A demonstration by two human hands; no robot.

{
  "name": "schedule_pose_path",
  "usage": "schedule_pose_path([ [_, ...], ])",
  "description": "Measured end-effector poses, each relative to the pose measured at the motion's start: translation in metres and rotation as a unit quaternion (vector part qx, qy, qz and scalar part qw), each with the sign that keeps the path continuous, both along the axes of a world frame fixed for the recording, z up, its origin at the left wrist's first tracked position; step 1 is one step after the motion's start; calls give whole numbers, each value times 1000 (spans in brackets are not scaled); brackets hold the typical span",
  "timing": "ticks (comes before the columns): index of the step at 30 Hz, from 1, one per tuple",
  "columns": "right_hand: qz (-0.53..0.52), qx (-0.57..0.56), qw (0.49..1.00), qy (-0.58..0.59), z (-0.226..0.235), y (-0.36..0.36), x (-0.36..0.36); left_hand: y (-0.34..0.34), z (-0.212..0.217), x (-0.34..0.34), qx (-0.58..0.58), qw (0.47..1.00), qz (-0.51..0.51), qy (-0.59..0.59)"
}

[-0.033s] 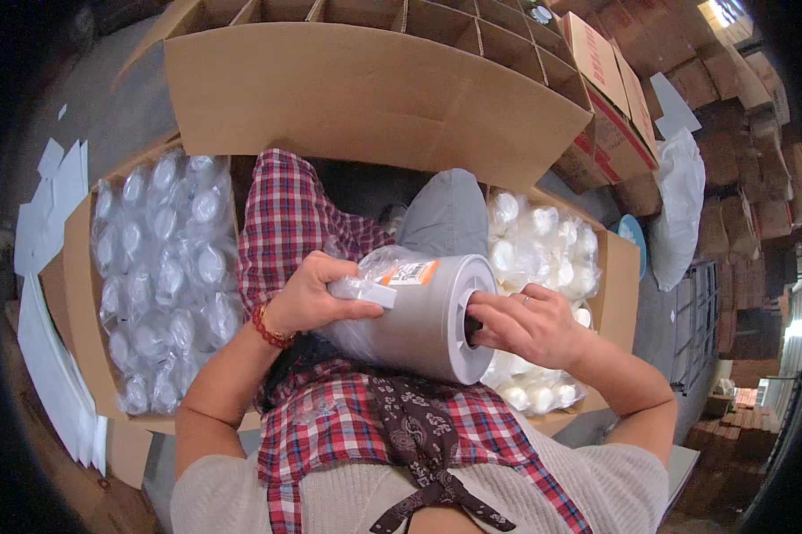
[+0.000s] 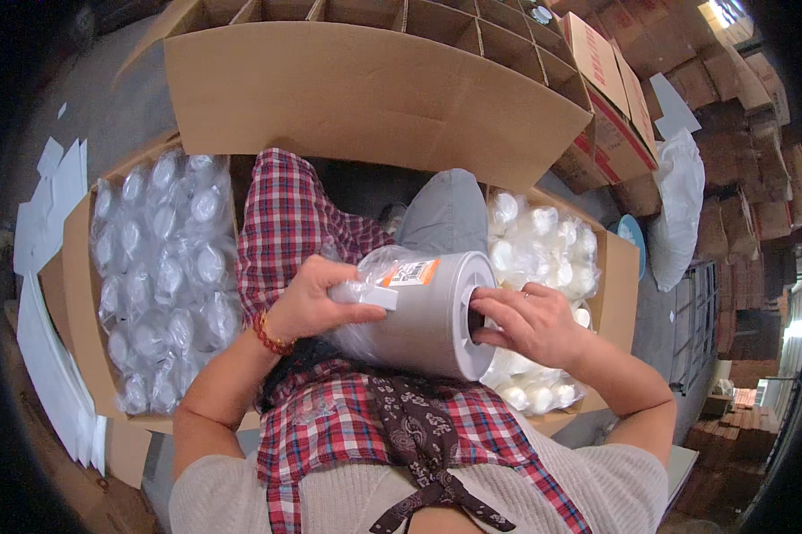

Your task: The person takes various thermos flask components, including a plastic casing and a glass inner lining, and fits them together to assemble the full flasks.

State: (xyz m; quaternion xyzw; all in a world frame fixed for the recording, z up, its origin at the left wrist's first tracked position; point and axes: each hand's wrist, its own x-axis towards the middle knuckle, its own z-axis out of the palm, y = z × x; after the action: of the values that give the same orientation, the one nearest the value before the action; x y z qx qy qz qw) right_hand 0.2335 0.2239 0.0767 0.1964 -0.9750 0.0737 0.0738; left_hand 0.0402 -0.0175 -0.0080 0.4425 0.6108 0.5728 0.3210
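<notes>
Across my lap lies a grey plastic cylinder (image 2: 423, 325) on its side, with an orange and white label and a round opening in its end facing right. Clear plastic film (image 2: 379, 262) bunches at its left end. My left hand (image 2: 316, 298) is closed on a small white block (image 2: 384, 298) partly under film, pressed against the cylinder's side. At the end opening, my right hand (image 2: 530, 322) has bent fingers reaching inside; the fingertips are hidden, so what they pinch does not show.
An open box of film-wrapped white-topped items (image 2: 165, 276) stands left, another holds bagged white pieces (image 2: 543, 240) right. Ahead is a large divided carton (image 2: 374, 89). White sheets (image 2: 58, 365) lie far left. Closed boxes (image 2: 610, 107), a white sack (image 2: 679, 209) and a blue basin (image 2: 631, 233) sit right.
The cylinder's open end has tilted very slightly, and my right fingers have shifted a little in the opening. My left hand keeps its hold on the white block.
</notes>
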Motion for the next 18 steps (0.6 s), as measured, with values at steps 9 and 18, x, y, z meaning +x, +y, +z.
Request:
schedule_pose_path([
  [9, -149, -196, 955, -163, -14, 21, -12, 6, 3, 58, 23, 966, 192, 173],
  [18, -124, -200, 948, -214, -10, 34, -20, 6, 9, 45, 3, 981, 102, 165],
])
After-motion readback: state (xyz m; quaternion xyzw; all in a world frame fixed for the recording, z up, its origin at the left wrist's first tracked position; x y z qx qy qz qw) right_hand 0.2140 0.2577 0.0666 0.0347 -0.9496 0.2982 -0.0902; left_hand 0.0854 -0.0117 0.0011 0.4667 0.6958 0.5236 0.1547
